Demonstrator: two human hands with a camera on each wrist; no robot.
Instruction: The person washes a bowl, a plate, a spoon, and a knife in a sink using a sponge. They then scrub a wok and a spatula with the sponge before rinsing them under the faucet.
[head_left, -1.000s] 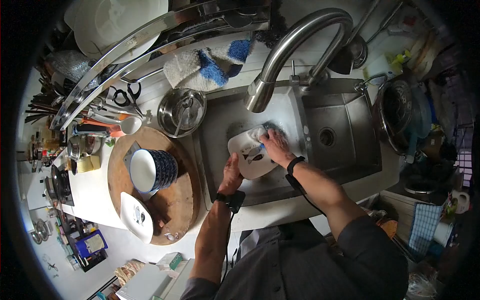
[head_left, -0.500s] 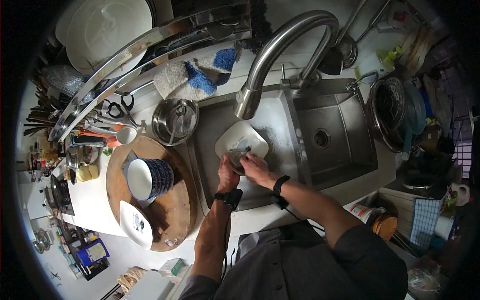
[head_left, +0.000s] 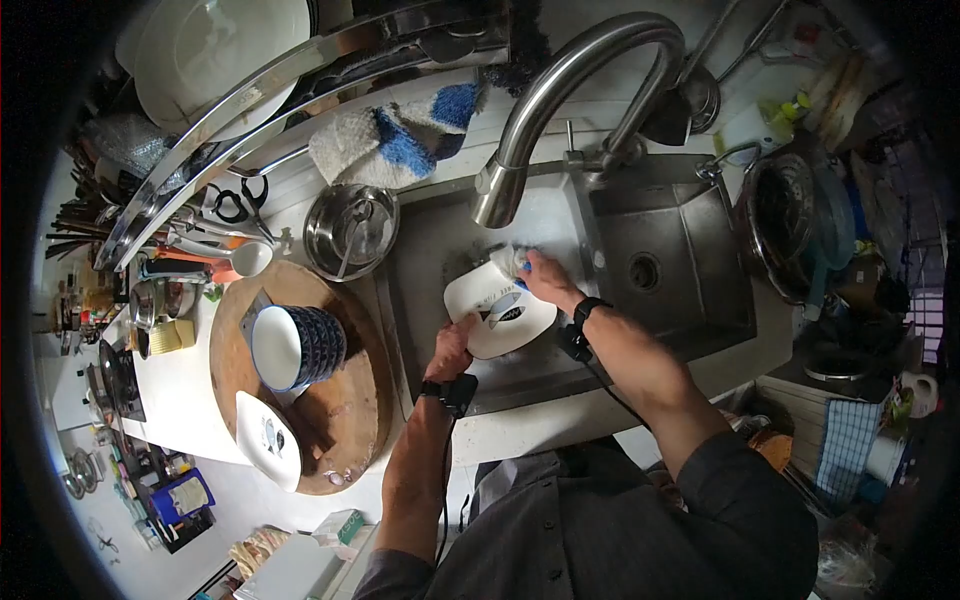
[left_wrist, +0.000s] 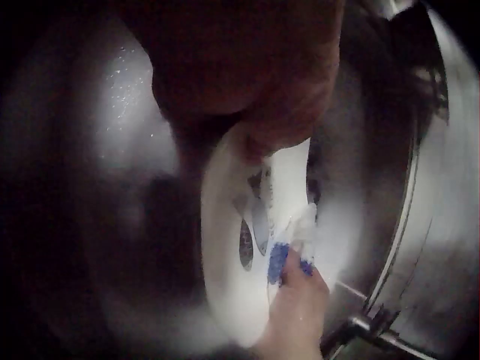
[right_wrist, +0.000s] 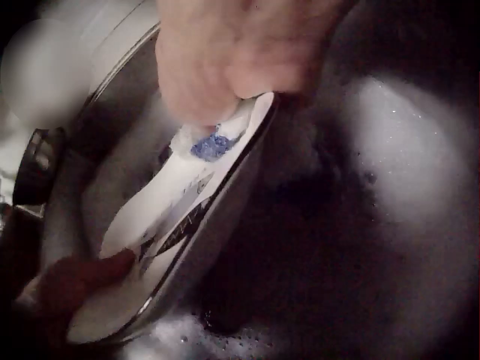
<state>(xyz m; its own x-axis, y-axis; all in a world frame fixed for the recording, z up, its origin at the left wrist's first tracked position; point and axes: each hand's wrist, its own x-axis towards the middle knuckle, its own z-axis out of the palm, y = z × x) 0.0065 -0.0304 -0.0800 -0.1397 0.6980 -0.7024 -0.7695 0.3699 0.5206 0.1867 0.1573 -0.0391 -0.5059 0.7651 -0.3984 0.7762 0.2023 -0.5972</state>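
A white squarish plate (head_left: pixel 480 298) with a fish drawing is held tilted over the left sink basin. My left hand (head_left: pixel 453 345) grips its near left edge, thumb over the face. At the opposite edge my right hand (head_left: pixel 550 280) holds a white and blue cloth (head_left: pixel 508 262) against the plate. The right wrist view shows the cloth (right_wrist: pixel 214 146) bunched under the fingers at the plate's rim. In the left wrist view the right hand (left_wrist: pixel 298 304) pinches the cloth over the rim, beside the printed fish.
The faucet (head_left: pixel 500 190) arches over the basin (head_left: pixel 420 240). To the left, a round wooden board (head_left: pixel 350 420) carries stacked blue-patterned bowls (head_left: pixel 325 345) and another fish plate (head_left: pixel 265 440). A steel bowl with a spoon (head_left: pixel 350 235) stands behind the board. The second basin (head_left: pixel 665 230) lies right.
Half a second ago both hands were together at the plate's near edge. Now the right hand is up at the far right edge with the cloth, and the fish drawing shows again.
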